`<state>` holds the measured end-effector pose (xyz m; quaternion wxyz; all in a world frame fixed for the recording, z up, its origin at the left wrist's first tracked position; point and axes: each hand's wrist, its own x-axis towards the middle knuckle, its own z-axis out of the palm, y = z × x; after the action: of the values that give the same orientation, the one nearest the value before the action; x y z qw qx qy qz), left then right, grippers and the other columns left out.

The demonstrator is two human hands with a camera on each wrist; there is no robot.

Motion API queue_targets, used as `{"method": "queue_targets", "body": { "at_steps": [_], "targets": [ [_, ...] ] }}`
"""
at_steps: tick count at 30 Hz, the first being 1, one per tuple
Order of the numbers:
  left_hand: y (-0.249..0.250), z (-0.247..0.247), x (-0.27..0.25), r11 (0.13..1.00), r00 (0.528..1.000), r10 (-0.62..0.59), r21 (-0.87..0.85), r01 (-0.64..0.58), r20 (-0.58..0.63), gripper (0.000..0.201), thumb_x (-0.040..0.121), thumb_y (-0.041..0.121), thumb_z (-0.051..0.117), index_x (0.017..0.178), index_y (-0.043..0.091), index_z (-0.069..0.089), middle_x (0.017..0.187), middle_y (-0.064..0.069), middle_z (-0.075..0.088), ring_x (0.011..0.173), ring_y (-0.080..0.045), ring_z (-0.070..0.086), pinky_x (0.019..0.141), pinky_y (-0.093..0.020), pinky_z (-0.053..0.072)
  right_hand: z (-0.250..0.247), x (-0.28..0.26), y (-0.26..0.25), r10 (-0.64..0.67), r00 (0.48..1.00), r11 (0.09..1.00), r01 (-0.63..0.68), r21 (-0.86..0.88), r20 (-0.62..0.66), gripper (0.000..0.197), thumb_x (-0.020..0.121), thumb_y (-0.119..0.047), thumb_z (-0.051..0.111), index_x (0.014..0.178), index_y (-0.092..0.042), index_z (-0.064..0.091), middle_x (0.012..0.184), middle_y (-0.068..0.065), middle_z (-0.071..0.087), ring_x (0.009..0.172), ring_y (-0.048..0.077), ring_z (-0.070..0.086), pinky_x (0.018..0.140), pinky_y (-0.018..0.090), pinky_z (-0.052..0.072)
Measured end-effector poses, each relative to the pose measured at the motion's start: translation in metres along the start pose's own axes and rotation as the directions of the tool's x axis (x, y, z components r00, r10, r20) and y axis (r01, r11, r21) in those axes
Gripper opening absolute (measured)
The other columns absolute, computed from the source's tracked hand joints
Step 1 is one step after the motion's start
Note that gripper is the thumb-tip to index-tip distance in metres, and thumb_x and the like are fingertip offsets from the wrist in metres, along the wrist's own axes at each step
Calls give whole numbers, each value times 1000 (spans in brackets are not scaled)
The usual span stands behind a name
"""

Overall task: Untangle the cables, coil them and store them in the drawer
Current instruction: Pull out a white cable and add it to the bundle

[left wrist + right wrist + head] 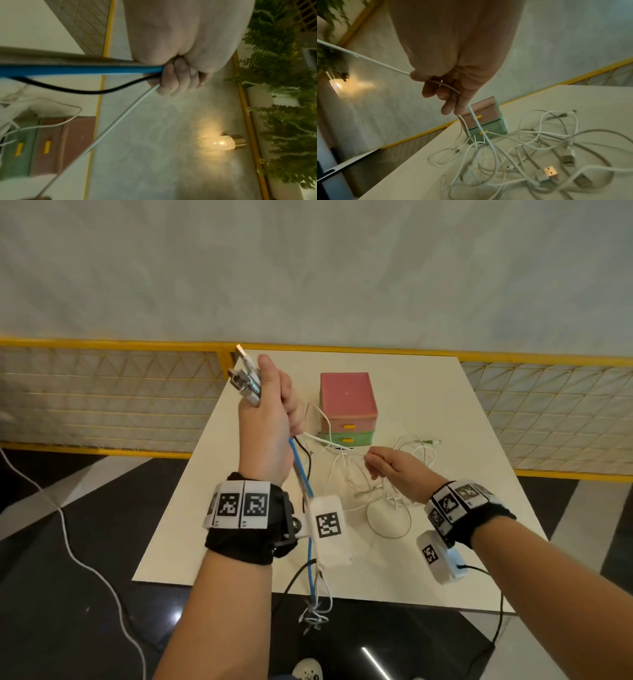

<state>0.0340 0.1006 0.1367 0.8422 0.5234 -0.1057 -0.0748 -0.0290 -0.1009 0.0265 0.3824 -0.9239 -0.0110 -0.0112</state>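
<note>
L hand [265,419] fist-grips plug ends, raised over table [445,559] left edge. R hand [394,470] pinches white cable [481,129] above tangle [530,148], mid-table. Draw slowly; avoid tightening loops.

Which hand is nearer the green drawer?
Right. The right hand pinches a white cable just in front of the green drawer; the left hand is raised off to its left.

A fenced indoor recording corner rather than a home room: a yellow-framed wire-mesh barrier [113,392] is running just behind the square white table [428,570]. Beyond it, a pale plaster wall [308,268] is glowing under a glass cylinder wall lamp [221,143], with green fern-like plants [283,115] hanging beside.
</note>
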Motion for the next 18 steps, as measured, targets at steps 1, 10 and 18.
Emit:
{"method": "queue_targets", "body": {
  "at_steps": [1,10,18],
  "targets": [
    [2,-3,0,998,1000,27,58,-28,15,46,103,41,41,64,18,52,49,6,25,41,-10,19,41,-25,16,-4,3,1,17,1000,1000,-17,-15,-7,30,101,-28,37,79,-16,53,72,-6,57,67,4,53,72,24,42],
    [-4,4,-4,815,964,-78,573,-86,256,31,102,46,40,115,38,67,51,7,37,40,-4,32,43,-18,29,-59,19,-76,-191,970,981,193,0,-150,20,98,-17,50,85,-20,65,70,-15,59,64,-3,56,62,7,40],
    [-8,6,4,792,983,-27,604,-88,179,41,96,45,53,68,15,55,49,8,49,41,-7,42,48,-23,34,-77,16,-76,-209,975,976,203,-79,-81,26,99,-22,45,79,-14,58,74,2,63,67,5,56,68,19,43]
  ]
}}
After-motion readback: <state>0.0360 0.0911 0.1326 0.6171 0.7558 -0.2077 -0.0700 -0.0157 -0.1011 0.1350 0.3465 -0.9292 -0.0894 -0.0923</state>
